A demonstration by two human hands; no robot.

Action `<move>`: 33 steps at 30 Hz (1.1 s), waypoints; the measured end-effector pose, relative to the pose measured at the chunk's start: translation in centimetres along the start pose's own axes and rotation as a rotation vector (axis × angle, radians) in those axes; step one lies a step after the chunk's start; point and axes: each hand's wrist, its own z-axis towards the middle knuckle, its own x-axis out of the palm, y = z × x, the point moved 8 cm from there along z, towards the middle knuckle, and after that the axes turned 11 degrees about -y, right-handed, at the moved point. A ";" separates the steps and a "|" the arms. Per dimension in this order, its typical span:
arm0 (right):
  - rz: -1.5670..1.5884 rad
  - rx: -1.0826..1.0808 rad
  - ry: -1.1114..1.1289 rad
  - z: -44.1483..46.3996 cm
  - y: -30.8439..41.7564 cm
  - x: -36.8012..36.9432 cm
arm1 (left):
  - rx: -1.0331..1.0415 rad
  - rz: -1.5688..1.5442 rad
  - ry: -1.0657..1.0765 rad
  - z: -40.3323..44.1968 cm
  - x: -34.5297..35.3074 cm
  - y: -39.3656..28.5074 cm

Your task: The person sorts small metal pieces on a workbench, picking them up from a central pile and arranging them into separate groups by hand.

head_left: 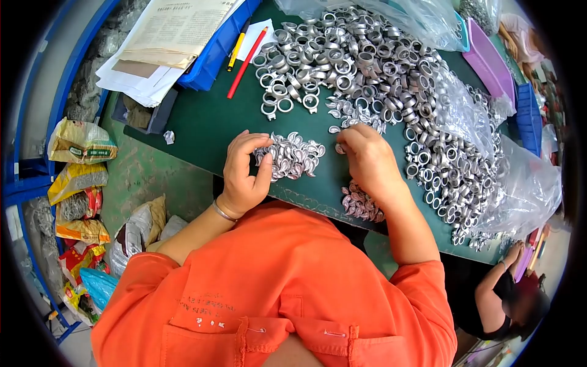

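My left hand point(246, 174) rests at the left edge of a pile of small silvery teardrop-shaped metal pieces point(293, 157). Its thumb and forefinger are apart, with nothing visibly gripped between them. My right hand point(373, 160) is closed in a pinch, and a small metal piece point(340, 148) shows at its fingertips. Under the right wrist lies a second heap of curved pieces, pinkish in tint point(362, 203). Just beyond the right hand are more loose teardrop pieces point(361, 113), bordering a large mass of grey metal rings point(342, 58).
A red pencil point(247, 61) and a yellow-black pen point(238, 46) lie beside a blue tray point(211, 67) with papers point(174, 30). Clear plastic bags point(520, 189) cover rings at right. Another person point(498, 300) sits at lower right; filled sacks point(82, 142) stand at left.
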 end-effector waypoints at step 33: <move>0.110 0.151 -0.074 0.2 -1.5 -1.8 | 0.001 -0.009 0.001 0.0 0.0 0.2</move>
